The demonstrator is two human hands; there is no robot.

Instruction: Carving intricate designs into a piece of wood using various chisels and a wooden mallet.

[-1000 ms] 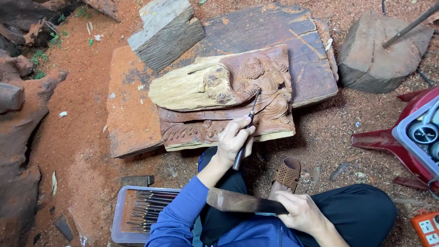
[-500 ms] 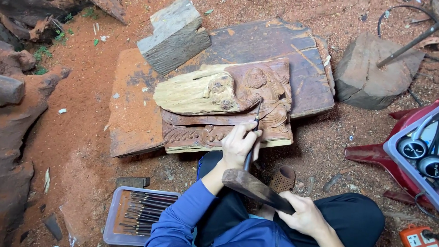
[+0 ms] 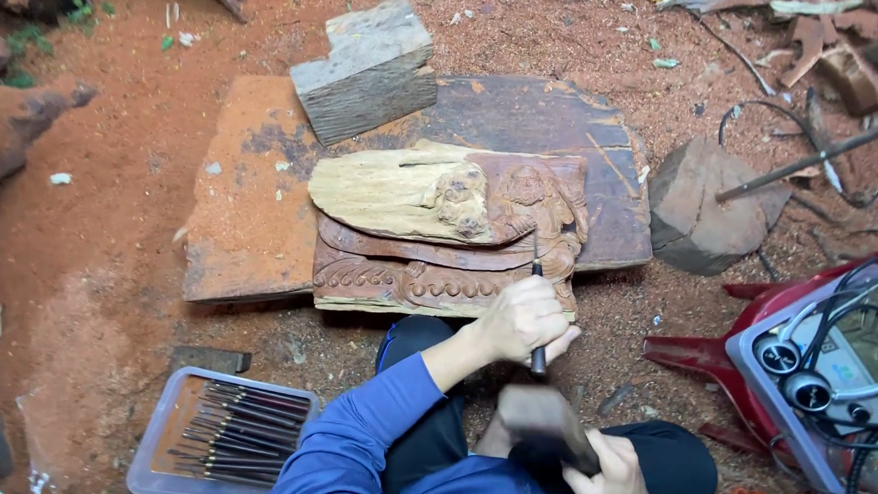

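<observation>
A brown wooden relief carving (image 3: 430, 227) with figures lies on a flat wooden slab (image 3: 251, 197) on red earth. My left hand (image 3: 522, 320) is closed around a dark chisel (image 3: 536, 312), whose tip rests against the lower right part of the carving. Just below it, my right hand (image 3: 615, 477) grips a blurred wooden mallet (image 3: 548, 421), close to the chisel's butt end. Blue sleeves and dark trousers fill the bottom of the view.
A grey wood block (image 3: 368, 68) sits on the slab's far edge. A clear tray (image 3: 162, 473) of several chisels lies at lower left. A stone (image 3: 701, 206) and a red stool (image 3: 724, 352) carrying a grey bin (image 3: 753, 369) with headphones stand to the right.
The mallet has swung from lying level near my lap up to the chisel's end. My left hand has held the chisel on the carving throughout. The view has shifted slightly.
</observation>
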